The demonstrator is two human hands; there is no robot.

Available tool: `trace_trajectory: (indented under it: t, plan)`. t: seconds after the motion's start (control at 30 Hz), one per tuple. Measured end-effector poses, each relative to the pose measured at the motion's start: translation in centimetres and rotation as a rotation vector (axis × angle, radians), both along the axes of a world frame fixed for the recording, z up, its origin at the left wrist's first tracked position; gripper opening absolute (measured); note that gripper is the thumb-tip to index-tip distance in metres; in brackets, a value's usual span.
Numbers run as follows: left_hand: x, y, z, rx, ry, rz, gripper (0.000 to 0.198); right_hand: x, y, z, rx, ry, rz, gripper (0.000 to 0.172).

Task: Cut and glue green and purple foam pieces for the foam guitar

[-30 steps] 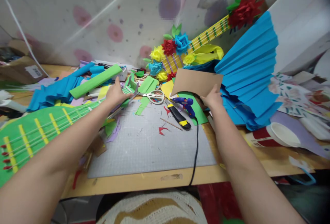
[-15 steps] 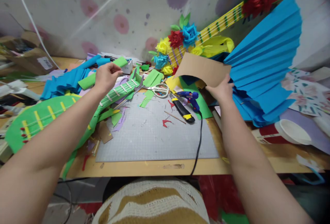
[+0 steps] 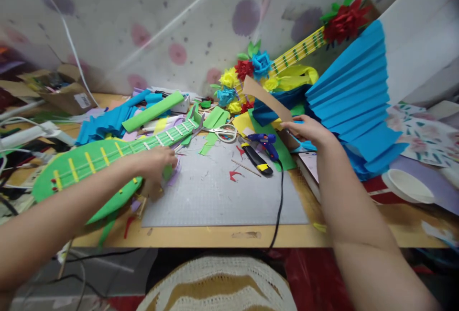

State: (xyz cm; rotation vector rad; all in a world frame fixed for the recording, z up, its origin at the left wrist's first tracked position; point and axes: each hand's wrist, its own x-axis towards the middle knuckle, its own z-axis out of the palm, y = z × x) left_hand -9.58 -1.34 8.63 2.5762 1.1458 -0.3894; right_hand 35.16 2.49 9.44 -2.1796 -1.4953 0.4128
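My right hand (image 3: 304, 130) is closed on the lower end of a brown cardboard piece (image 3: 267, 99), which is tilted up above the back right of the grey cutting mat (image 3: 215, 201). Blurred by motion, my left hand (image 3: 160, 164) is low over green scraps (image 3: 168, 172) and a cardboard scrap (image 3: 153, 189) at the mat's left edge. Its fingers point down, and their grip cannot be made out. Beside it lies a green paper guitar (image 3: 93, 167) with yellow strips. Scissors (image 3: 225, 133), a utility knife (image 3: 256, 158) and a blue glue gun (image 3: 265, 143) lie near the mat's back.
A yellow paper guitar neck (image 3: 299, 53) with paper flowers (image 3: 244, 69) leans at the back. Pleated blue paper (image 3: 355, 96) stands at right, above a paper cup (image 3: 409, 187). A black cord (image 3: 281, 206) crosses the mat. At left are a green roll (image 3: 154, 111) and cardboard box (image 3: 68, 89).
My left hand has come down from the green roll to the scraps by the mat. The cardboard in my right hand has turned more edge-on, and the view has shifted slightly.
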Motion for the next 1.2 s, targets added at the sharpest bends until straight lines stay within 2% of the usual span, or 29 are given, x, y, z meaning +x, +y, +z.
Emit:
trace_trajectory:
  t: [0.1, 0.2, 0.3, 0.47, 0.57, 0.67, 0.73, 0.83, 0.97, 1.03, 1.1, 1.17, 1.2]
  plan:
    - [-1.5, -2.2, -1.5, 0.137, 0.111, -0.114, 0.04, -1.6, -0.8, 1.0, -0.054, 0.102, 0.024, 0.079]
    - [-2.6, -2.6, -2.5, 0.203, 0.101, -0.239, 0.038, -3.4, -1.1, 1.6, 0.032, 0.088, 0.061, 0.079]
    - [-3.1, -2.2, -2.7, 0.194, 0.065, -0.306, 0.028, -4.2, -0.8, 1.6, 0.15, 0.033, 0.065, 0.08]
    - [-3.2, -1.5, -1.9, 0.131, 0.021, -0.29, 0.016, -3.5, -0.4, 1.0, 0.223, -0.113, -0.049, 0.082]
    - [-2.8, -0.6, -0.4, 0.033, -0.015, -0.202, 0.014, -2.8, -0.4, 0.1, 0.186, -0.207, -0.147, 0.087]
    - [-1.6, 1.0, 1.4, 0.003, -0.073, 0.066, 0.022, -2.1, -0.3, -1.4, 0.129, -0.257, -0.206, 0.088]
    - [-0.5, 2.3, 2.0, 0.019, -0.104, 0.186, 0.026, -1.8, 0.0, -2.5, 0.09, -0.288, -0.229, 0.085]
    - [1.5, 4.1, 1.5, -0.005, -0.195, 0.231, 0.035, -1.2, 0.6, -3.9, 0.021, -0.322, -0.272, 0.082]
    - [4.1, 5.5, -1.1, -0.012, -0.324, 0.291, 0.041, -0.5, 1.1, -4.0, -0.124, -0.323, -0.302, 0.076]
    - [5.2, 5.9, -2.5, -0.007, -0.394, 0.318, 0.042, -1.1, 1.1, -3.2, -0.081, -0.33, -0.257, 0.069]
    - [6.4, 6.1, -3.6, 0.017, -0.462, 0.335, 0.042, -2.9, 0.8, -2.2, 0.068, -0.317, -0.117, 0.06]
    - [7.4, 6.3, -4.2, 0.039, -0.519, 0.326, 0.04, -6.1, 0.6, -1.5, 0.174, -0.216, 0.138, 0.043]
    - [7.9, 6.3, -4.3, 0.047, -0.546, 0.316, 0.039, -8.0, 0.5, -1.4, 0.177, -0.129, 0.282, 0.036]
